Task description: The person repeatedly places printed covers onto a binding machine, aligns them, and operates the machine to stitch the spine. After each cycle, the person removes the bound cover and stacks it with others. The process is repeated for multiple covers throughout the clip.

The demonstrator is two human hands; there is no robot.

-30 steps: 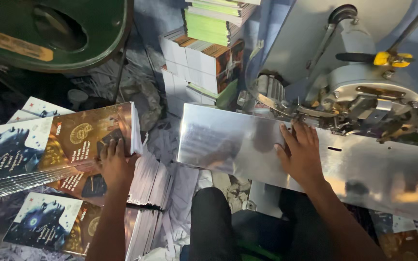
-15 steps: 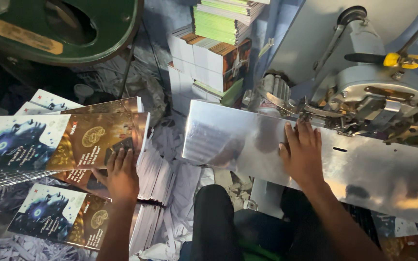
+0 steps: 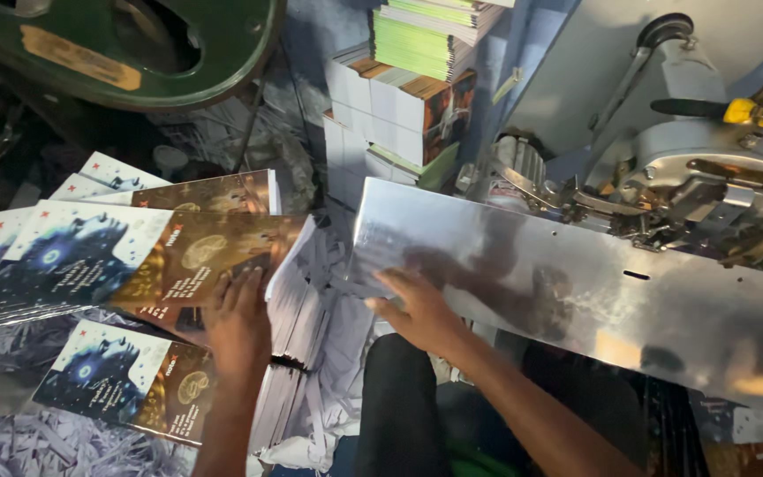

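My left hand lies flat on a glossy booklet cover, blue-white on one half and brown on the other, and lifts it off a stack of unbound white booklets. My right hand rests with spread fingers on the left end of a shiny metal work plate and holds nothing. Behind that plate stands a grey stitching machine.
More printed covers lie fanned out at the lower left on paper shreds. A green machine body fills the top left. Stacked booklets with green-edged ones on top stand at the back centre. My dark-trousered leg is below.
My right hand slid left along the metal plate toward its left end. My left hand stayed on the top cover, which has lifted and shifted a little to the right.
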